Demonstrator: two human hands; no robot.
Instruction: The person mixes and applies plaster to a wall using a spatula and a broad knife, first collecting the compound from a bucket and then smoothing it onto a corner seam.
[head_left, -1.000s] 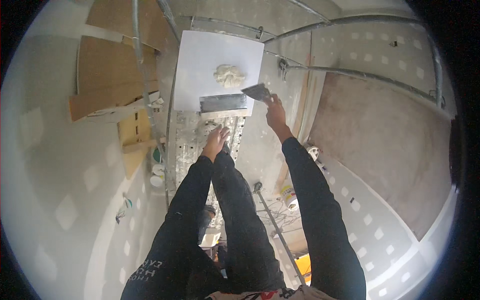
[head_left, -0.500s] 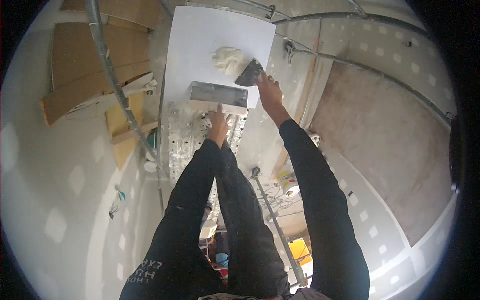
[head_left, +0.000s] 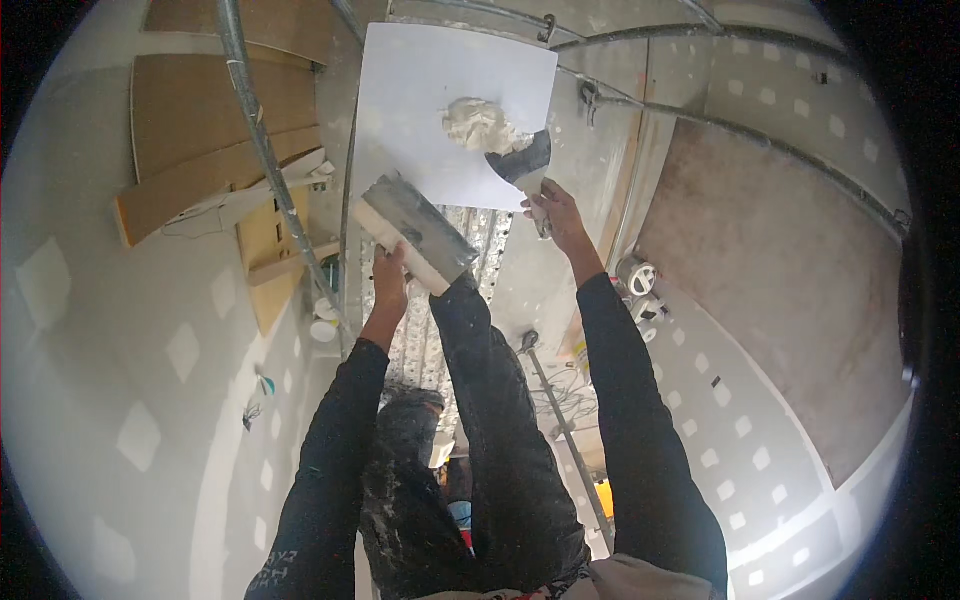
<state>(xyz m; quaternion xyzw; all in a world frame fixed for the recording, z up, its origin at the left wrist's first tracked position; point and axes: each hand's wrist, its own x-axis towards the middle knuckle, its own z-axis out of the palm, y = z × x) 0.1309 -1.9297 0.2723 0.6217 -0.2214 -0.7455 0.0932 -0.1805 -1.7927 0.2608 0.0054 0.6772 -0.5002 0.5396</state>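
Both arms in black sleeves, reaching up from bottom edge to frame centre-top. L hand (head_left: 388,272) left of centre, fingers curled shut in a grip. R hand (head_left: 556,208) higher, right of centre, fist closed, wrist bent slightly inward.

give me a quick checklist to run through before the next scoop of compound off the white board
1. Left hand has a firm hold on the wide trowel: ok, fingers wrapped around its handle.
2. Right hand grips the putty knife: ok.
3. Knife blade at the compound pile: ok, its edge touches the pile's lower right side.
4. Compound left on the white board: ok, one lump sits near the middle.
5. Wide trowel blade clean: cannot tell, the face looks smeared grey.
6. Footing on the perforated metal platform: cannot tell, the feet are hidden by the legs.
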